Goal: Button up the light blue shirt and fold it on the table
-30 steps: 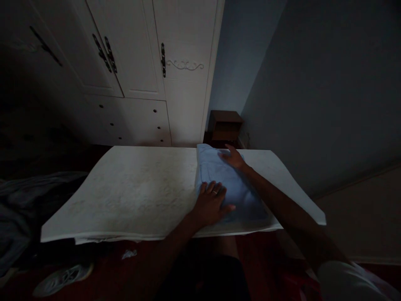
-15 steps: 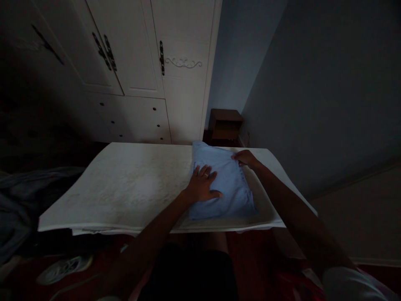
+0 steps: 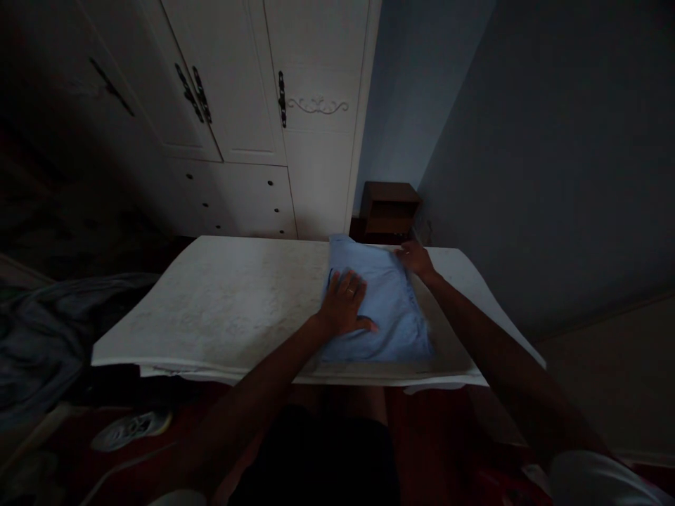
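Observation:
A folded light blue garment [image 3: 387, 295] lies on the white board-like table top [image 3: 226, 302], right of its middle. My left hand [image 3: 345, 306] rests flat on the garment's left part, fingers spread and thumb pointing right; a ring shows on one finger. At the garment's far right corner is my right hand [image 3: 415, 258], its bent fingers closed on the edge of the cloth and slightly blurred. The garment's right edge looks wrinkled, and its far left corner sticks out toward the table's far edge.
A white wardrobe [image 3: 321, 169] with dark handles stands beyond the table. Right of it is a small brown cabinet [image 3: 390, 190], near a grey wall [image 3: 569, 154]. Dark crumpled cloth [image 3: 47, 337] lies at the left. A shoe [image 3: 131, 429] sits on the red floor.
My right hand has shifted slightly up along the garment's far right edge, and its fingers now look blurred. My left hand stays flat on the cloth. The view has turned slightly left.

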A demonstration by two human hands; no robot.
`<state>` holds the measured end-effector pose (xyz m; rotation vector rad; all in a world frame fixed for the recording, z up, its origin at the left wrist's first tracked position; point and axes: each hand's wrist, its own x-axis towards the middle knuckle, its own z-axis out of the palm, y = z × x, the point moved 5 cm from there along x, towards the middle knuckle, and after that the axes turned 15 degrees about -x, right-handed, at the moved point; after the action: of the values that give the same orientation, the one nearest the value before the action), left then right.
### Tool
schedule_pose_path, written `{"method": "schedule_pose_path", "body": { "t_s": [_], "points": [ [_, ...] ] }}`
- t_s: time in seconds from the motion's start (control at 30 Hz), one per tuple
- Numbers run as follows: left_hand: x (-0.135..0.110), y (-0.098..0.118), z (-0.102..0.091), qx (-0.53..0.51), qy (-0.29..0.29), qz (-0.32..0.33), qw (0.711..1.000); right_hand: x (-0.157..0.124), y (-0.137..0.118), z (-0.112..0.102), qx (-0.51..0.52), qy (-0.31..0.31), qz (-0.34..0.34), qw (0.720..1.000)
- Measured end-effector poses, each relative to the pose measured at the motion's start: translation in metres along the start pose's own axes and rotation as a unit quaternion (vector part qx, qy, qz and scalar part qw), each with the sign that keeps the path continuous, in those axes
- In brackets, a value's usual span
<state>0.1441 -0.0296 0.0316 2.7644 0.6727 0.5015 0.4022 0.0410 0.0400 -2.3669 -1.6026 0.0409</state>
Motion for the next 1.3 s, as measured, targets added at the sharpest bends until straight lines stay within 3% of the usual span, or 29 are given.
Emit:
{"method": "schedule_pose_path", "body": {
  "t_s": [0.13,0.23,0.3,0.4,0.53,0.67,0.87,1.03,1.17,1.3],
  "points": [
    [-0.009,0.037,0.009,-0.015,0.033,0.049,0.998,-0.002,-0.056,0.009,-0.014,0.026,-0.123,0.992],
    [-0.019,0.066,0.025,-0.027,0.021,0.088,0.996,-0.007,-0.103,0.032,-0.044,-0.003,-0.243,0.969],
    [-0.026,0.079,0.034,-0.022,0.011,0.097,0.995,-0.009,-0.121,0.051,-0.065,-0.042,-0.262,0.962],
    [-0.035,0.092,0.042,-0.01,-0.002,0.108,0.994,-0.008,-0.127,0.074,-0.074,-0.082,-0.25,0.962],
    [-0.042,0.102,0.051,0.0,-0.004,0.103,0.995,-0.007,-0.121,0.085,-0.055,-0.086,-0.251,0.962],
    [-0.043,0.106,0.057,-0.008,0.004,0.086,0.996,-0.009,-0.117,0.078,-0.029,-0.072,-0.266,0.961],
    [-0.048,0.1,0.029,-0.048,0.009,0.097,0.994,-0.035,-0.099,0.041,0.073,0.011,-0.279,0.957],
    [-0.054,0.06,-0.009,-0.066,0.064,0.001,0.996,-0.095,-0.054,-0.017,0.119,0.097,-0.17,0.973],
    [-0.055,0.029,-0.023,-0.053,0.087,-0.076,0.992,-0.159,-0.025,-0.042,0.107,-0.007,-0.097,0.989],
    [-0.056,0.02,-0.014,-0.063,0.071,-0.081,0.992,-0.209,0.004,-0.046,0.067,-0.053,-0.015,0.996]
  ]
}}
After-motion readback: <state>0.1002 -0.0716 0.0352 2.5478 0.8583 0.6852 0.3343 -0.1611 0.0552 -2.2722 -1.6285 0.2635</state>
